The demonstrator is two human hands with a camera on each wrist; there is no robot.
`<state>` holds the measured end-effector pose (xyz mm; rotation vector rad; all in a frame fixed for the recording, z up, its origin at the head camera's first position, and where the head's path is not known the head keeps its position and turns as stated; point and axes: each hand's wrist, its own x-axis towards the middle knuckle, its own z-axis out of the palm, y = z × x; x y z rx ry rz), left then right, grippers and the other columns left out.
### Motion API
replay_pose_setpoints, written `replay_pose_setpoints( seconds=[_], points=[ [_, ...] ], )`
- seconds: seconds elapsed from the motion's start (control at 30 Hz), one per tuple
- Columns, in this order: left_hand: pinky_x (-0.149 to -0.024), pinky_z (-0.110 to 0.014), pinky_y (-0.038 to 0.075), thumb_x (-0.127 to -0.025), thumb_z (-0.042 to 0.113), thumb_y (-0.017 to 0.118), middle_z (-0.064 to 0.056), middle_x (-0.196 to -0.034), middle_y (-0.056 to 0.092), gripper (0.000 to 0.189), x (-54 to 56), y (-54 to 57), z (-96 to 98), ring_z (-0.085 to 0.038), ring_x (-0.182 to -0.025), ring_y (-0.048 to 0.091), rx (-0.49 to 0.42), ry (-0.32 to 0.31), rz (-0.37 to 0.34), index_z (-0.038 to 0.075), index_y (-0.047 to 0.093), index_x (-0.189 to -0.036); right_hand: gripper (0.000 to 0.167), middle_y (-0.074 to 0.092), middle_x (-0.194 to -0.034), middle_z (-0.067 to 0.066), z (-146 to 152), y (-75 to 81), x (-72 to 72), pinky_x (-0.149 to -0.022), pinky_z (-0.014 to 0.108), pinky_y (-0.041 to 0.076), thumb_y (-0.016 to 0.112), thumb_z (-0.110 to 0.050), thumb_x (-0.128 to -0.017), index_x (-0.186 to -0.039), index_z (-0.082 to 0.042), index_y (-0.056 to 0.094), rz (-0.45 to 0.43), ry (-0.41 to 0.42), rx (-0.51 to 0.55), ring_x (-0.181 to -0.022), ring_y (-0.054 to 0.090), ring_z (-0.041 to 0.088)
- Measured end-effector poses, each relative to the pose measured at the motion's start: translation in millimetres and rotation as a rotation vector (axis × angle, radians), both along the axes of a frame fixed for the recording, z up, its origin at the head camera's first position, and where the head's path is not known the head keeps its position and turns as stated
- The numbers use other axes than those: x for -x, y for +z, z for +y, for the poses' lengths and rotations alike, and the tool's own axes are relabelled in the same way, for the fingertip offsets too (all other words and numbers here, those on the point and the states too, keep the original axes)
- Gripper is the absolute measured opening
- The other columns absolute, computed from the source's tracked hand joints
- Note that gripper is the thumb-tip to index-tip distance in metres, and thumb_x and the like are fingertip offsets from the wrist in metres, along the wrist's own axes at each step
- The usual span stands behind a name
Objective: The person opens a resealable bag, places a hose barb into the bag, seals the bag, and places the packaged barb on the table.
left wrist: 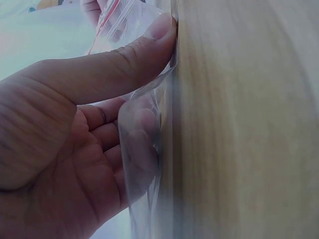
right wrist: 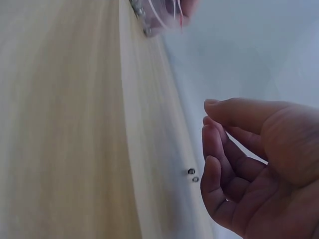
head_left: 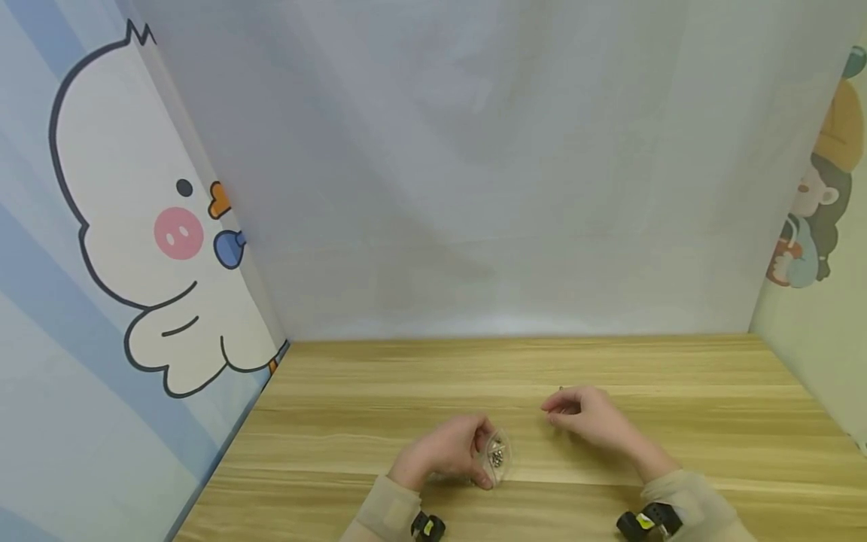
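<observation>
My left hand grips a small clear zip bag, thumb on the near side and fingers behind it. Shiny little metal pieces are gathered inside the bag. A red line runs along the bag's zip in the left wrist view. To the right, my right hand hovers low over the table, its fingers loosely bent and the thumb close to the index fingertip. Nothing shows between them. Two tiny metal nut-like rings sit on the tabletop beyond the right fingertips.
The wood-grain table reaches back to a pale grey curtain. A wall panel with a cartoon duck stands at the left. On the right is a pale panel with a cartoon figure.
</observation>
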<state>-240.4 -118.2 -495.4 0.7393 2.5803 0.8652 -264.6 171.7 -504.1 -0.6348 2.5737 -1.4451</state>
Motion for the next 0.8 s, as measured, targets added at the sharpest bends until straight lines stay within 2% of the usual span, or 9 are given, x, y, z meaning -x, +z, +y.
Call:
replay_pose_setpoints(
  seconds=[0.23,0.47,0.8],
  points=[
    [-0.068,-0.021,0.047,-0.067,0.009,0.104,0.006,-0.089,0.056,0.062,0.0,0.8,-0.9,-0.004,-0.074,0.049,0.000,-0.005,0.004,0.010,0.063,-0.115,0.021,0.077,-0.108,0.009,13,-5.4,8.5,-0.077,0.026,0.056,0.081,-0.010,-0.095,-0.112,0.001,0.078,0.007,-0.047,-0.016,-0.093,0.070,0.019],
    [-0.068,-0.021,0.047,-0.067,0.012,0.104,0.007,-0.089,0.057,0.062,0.1,1.5,-1.5,-0.003,-0.073,0.049,0.011,-0.012,0.016,0.010,0.064,-0.115,0.022,0.077,-0.104,0.006,19,-5.2,11.1,-0.078,0.028,0.055,0.082,-0.013,-0.095,-0.112,0.000,0.078,0.020,-0.084,-0.052,-0.092,0.070,0.018],
    [-0.068,-0.021,0.048,-0.067,0.010,0.104,0.006,-0.089,0.058,0.062,-1.6,3.1,-1.0,-0.004,-0.073,0.050,0.007,-0.006,0.005,0.011,0.063,-0.114,0.022,0.077,-0.101,0.003,27,-5.0,15.8,-0.072,0.030,0.054,0.081,-0.017,-0.096,-0.114,-0.003,0.078,0.003,-0.134,-0.112,-0.088,0.068,0.016]
  ],
)
